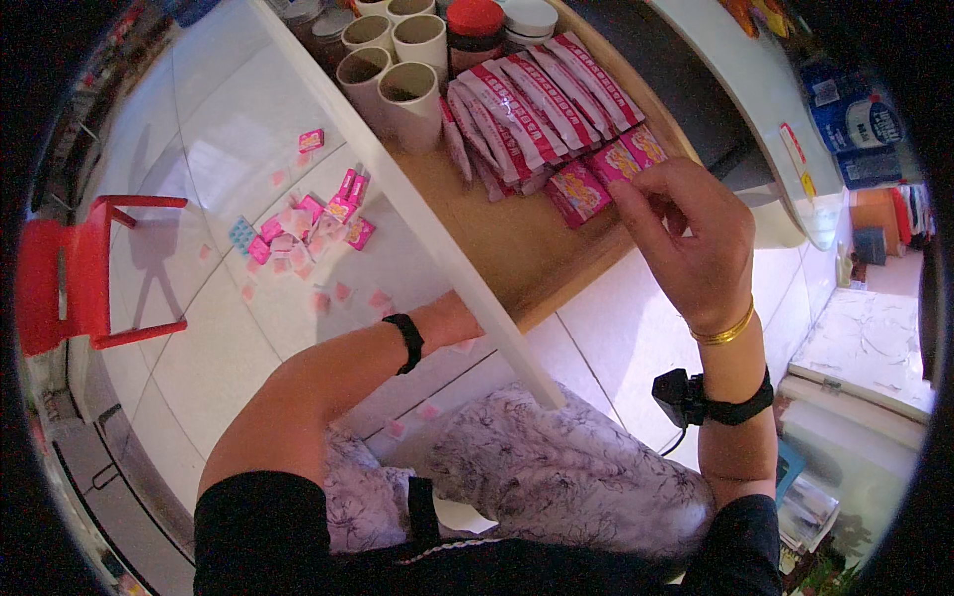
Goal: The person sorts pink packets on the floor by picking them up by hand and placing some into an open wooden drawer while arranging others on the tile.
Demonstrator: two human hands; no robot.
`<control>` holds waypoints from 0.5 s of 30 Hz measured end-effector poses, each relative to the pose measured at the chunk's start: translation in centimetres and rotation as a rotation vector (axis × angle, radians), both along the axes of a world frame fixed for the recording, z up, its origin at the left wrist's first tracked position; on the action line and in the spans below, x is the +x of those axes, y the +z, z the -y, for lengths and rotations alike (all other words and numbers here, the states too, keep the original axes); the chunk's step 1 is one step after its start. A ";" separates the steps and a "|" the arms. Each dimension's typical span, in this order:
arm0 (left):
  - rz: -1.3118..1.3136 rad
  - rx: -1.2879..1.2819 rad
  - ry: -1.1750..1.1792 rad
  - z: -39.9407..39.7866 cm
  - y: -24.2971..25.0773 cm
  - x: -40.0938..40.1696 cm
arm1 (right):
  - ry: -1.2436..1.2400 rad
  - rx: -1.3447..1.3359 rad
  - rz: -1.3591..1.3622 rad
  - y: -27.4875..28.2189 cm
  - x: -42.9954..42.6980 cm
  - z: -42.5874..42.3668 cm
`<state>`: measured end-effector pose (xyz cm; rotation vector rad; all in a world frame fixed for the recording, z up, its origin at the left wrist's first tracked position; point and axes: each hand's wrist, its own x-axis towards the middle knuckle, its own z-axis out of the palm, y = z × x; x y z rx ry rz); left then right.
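Note:
My right hand (689,235) reaches over the near right end of a wooden drawer (477,231). Its thumb and bent forefinger pinch at the edge of a small pink box (617,162), one of several in a row. Another pink box (577,195) lies just left of the thumb. Beside the boxes, red-and-white sachets (522,112) stand leaning in a row. My left hand (456,319) is at the drawer's white front panel (440,246). The panel hides its fingers, so what they hold is not visible.
Several pale cups (410,97) and a red-lidded jar (475,30) fill the drawer's far end. On the tiled floor lie scattered pink boxes (361,232), small pink packets (294,223) and a blue blister pack (241,235). A red stool (74,283) stands at left.

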<state>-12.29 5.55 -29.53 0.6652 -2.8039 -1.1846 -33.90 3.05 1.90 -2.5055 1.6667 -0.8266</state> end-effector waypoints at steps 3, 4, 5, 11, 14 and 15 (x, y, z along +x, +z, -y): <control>-0.028 -0.391 -0.168 1.1 2.4 1.1 | 0.023 -0.016 0.020 0.4 0.6 0.0; -0.168 -0.521 -0.105 1.1 3.5 2.2 | 0.039 -0.018 0.021 0.5 0.8 0.1; -0.151 -0.491 -0.132 1.3 4.5 3.3 | 0.049 -0.018 0.022 0.8 1.0 0.1; -0.187 -0.363 -0.174 3.3 10.1 9.5 | 0.043 -0.016 0.137 1.1 3.0 0.7; -0.200 -0.329 -0.104 3.6 12.7 11.8 | 0.079 -0.007 0.104 1.7 3.4 0.9; -0.213 -0.310 -0.082 3.7 13.7 12.3 | 0.086 0.006 0.094 1.9 3.5 0.9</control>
